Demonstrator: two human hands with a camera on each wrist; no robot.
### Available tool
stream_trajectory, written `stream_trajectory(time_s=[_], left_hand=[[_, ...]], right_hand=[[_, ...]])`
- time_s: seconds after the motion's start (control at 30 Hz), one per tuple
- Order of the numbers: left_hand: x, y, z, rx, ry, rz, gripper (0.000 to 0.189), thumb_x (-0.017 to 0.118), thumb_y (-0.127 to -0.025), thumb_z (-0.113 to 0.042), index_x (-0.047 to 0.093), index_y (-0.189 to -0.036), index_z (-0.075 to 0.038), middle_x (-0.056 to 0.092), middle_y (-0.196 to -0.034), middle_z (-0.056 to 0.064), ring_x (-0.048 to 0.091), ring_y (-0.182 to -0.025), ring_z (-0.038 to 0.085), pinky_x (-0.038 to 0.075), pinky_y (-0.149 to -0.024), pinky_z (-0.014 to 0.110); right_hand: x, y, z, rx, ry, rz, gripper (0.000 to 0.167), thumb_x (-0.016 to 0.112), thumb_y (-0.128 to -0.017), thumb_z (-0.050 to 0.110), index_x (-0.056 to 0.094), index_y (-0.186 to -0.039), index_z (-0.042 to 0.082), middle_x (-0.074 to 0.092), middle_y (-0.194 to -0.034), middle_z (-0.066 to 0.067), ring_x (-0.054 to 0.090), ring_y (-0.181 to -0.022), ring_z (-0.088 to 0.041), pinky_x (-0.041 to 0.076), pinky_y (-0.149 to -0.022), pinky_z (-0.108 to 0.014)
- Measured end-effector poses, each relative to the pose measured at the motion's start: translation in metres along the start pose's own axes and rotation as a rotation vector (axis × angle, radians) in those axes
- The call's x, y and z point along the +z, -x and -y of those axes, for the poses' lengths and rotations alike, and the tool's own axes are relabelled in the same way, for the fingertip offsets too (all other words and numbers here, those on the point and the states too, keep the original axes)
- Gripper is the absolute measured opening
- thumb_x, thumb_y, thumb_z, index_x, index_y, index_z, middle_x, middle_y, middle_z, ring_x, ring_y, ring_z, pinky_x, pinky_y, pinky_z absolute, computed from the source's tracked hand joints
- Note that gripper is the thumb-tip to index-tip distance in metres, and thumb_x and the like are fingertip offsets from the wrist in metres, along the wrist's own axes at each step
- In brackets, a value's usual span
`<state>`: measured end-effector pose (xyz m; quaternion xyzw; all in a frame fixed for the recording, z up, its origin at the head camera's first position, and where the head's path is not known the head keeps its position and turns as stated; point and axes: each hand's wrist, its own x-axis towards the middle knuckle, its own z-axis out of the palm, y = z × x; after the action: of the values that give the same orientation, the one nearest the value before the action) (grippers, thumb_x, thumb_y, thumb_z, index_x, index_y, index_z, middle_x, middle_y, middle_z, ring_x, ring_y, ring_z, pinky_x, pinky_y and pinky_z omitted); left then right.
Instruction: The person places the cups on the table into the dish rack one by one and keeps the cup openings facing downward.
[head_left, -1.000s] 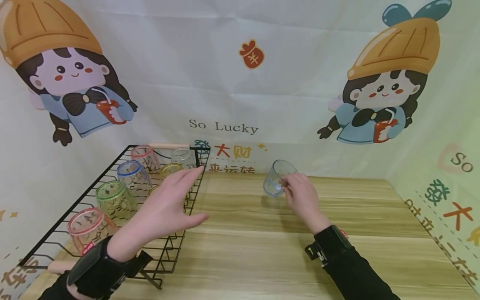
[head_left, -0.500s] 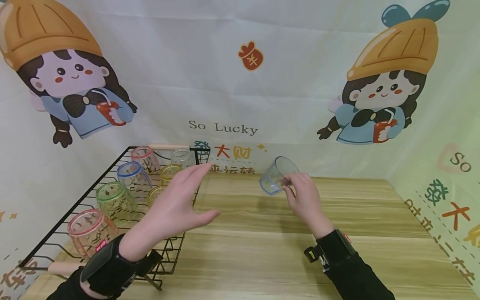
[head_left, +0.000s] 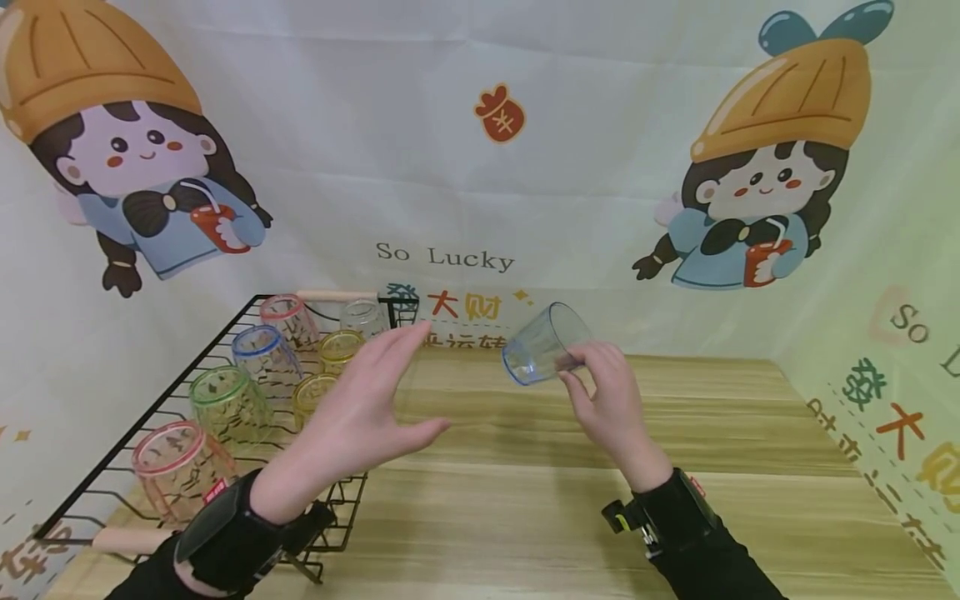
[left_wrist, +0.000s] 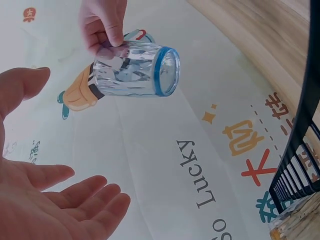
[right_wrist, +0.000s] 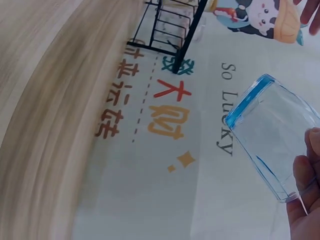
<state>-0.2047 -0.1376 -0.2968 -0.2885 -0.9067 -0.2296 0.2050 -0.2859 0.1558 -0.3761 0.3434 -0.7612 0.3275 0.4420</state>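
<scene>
A clear drinking glass with a blue-tinted base [head_left: 534, 346] is held above the table, tilted with its base toward the left. My right hand [head_left: 611, 400] pinches it near the rim between thumb and fingers, as the right wrist view also shows with the glass [right_wrist: 272, 135] lying slantwise. My left hand [head_left: 360, 404] hovers over the right side of a black wire rack [head_left: 405, 300], fingers extended and thumb spread, holding nothing. In the left wrist view, the palm of that hand [left_wrist: 65, 200] faces the glass [left_wrist: 130, 70], with space between them.
Inside the rack stand several upturned glasses: pink [head_left: 187, 475], green [head_left: 228, 404], blue [head_left: 266, 358], yellow [head_left: 341, 348] and clear [head_left: 363, 315]. The rack has a pale wooden handle [head_left: 131, 540]. A printed cloth [head_left: 450, 167] hangs behind the wooden table [head_left: 487, 517].
My right hand has lifted the glass slightly and tilted it further, its base swinging left. My left hand has shifted a little to the right and stays spread.
</scene>
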Motion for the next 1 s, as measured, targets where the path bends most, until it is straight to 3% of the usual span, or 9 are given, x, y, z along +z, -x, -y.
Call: stream_trajectory(time_s=[0.13,0.37,0.63,0.87,1.0], left_hand=[[0.001,-0.001,-0.003,0.014,0.004,-0.009,0.105,0.087,-0.074,-0.035,0.029,-0.155,-0.004,0.037,-0.153,0.017,0.035,-0.139,0.034,0.032,-0.113,0.054],[0.003,-0.002,-0.006,0.022,0.02,-0.02,0.104,0.088,-0.073,-0.033,0.03,-0.154,-0.003,0.037,-0.153,0.017,0.034,-0.139,0.034,0.031,-0.114,0.052],[0.008,-0.004,-0.006,0.038,0.021,-0.031,0.103,0.087,-0.074,-0.034,0.03,-0.154,-0.003,0.037,-0.153,0.017,0.035,-0.139,0.034,0.03,-0.114,0.053],[0.013,-0.006,-0.009,0.042,0.033,-0.029,0.103,0.086,-0.074,-0.036,0.03,-0.154,-0.004,0.036,-0.154,0.017,0.033,-0.14,0.033,0.029,-0.115,0.052],[0.015,-0.007,-0.01,0.062,0.045,-0.052,0.103,0.087,-0.073,-0.035,0.031,-0.154,-0.004,0.038,-0.153,0.016,0.036,-0.139,0.033,0.031,-0.114,0.053]], right_hand=[[-0.002,-0.002,0.007,-0.018,-0.031,-0.017,0.024,0.072,-0.077,-0.015,0.064,-0.096,-0.003,0.067,-0.089,-0.014,0.059,-0.086,-0.031,0.047,-0.082,-0.044],[-0.004,-0.004,0.019,-0.039,-0.103,-0.04,0.021,0.072,-0.079,-0.012,0.064,-0.095,-0.002,0.068,-0.091,-0.013,0.06,-0.088,-0.031,0.044,-0.1,-0.046],[-0.002,-0.006,0.032,-0.062,-0.205,-0.097,0.024,0.072,-0.078,-0.013,0.065,-0.098,-0.001,0.068,-0.094,-0.012,0.059,-0.093,-0.032,0.046,-0.087,-0.035],[0.0,-0.005,0.042,-0.087,-0.297,-0.09,0.019,0.069,-0.081,-0.012,0.064,-0.096,-0.001,0.068,-0.092,-0.012,0.06,-0.089,-0.031,0.039,-0.107,-0.045],[0.003,-0.004,0.047,-0.103,-0.34,-0.098,0.019,0.067,-0.082,-0.013,0.063,-0.097,-0.003,0.067,-0.092,-0.012,0.059,-0.089,-0.03,0.039,-0.107,-0.047]])
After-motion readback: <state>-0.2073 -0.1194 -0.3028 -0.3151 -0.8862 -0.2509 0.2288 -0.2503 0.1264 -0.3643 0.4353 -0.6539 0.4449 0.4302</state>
